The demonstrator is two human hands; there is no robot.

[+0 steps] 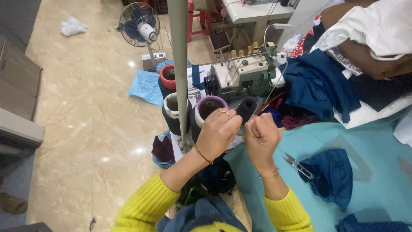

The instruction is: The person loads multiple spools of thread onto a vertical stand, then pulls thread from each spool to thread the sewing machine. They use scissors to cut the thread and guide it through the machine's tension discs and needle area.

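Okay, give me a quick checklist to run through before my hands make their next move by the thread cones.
1. Both hands in view: ok; left hand and right hand are raised together in front of the dark thread cones.
2. Thread visible between fingers: cannot tell, too fine.
3. Thread snips within reach: ok, lying on the teal cloth beside the right wrist.
4. Overlock machine unobstructed: ok.
5. Blue fabric off the snips: not ok, touching their tip.
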